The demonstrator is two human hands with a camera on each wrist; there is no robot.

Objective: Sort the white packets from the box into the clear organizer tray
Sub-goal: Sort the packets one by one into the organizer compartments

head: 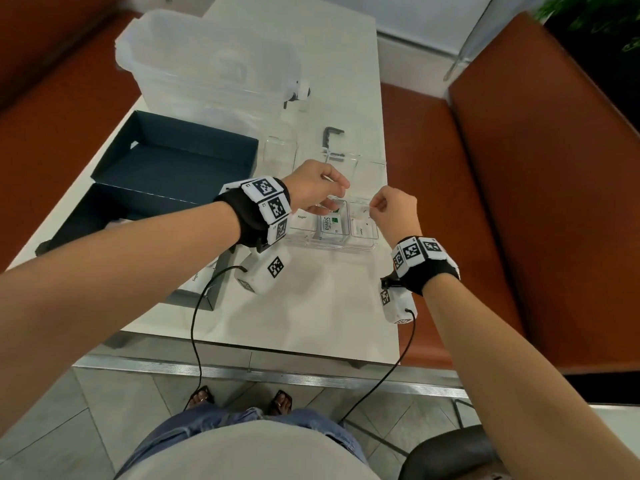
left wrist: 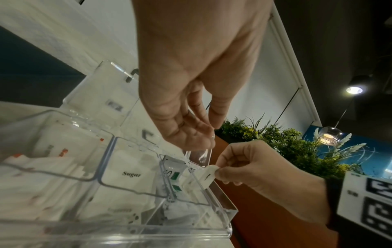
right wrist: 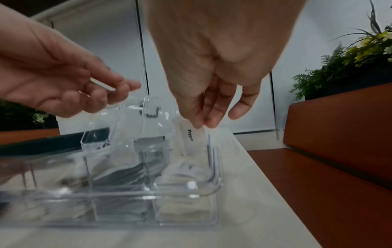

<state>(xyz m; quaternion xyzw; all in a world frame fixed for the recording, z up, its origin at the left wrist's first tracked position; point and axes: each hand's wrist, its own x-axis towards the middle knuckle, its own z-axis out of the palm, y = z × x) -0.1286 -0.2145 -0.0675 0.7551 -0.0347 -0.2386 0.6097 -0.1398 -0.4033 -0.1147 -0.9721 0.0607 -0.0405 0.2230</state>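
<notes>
Open-topped clear plastic organizer tray [head: 360,249] reachable from above, though crowded by left hand [head: 313,188] and right hand [head: 394,211] over its right compartments, hemmed by raised clear lid [head: 346,168] behind and dark blue cardboard box [head: 173,161] leftward.

Black wristbands [head: 247,216] (checkered white tags)

Orange-brown benches [head: 540,188], grey tiled floor [head: 114,403]

We count two hands: left hand [head: 313,187], right hand [head: 394,211]. One clear organizer tray [head: 332,245]; one dark box [head: 149,188], in two open parts; one large translucent bin [head: 207,64]. Loose packets number perhaps a dozen; blur prevents certainty.
</notes>
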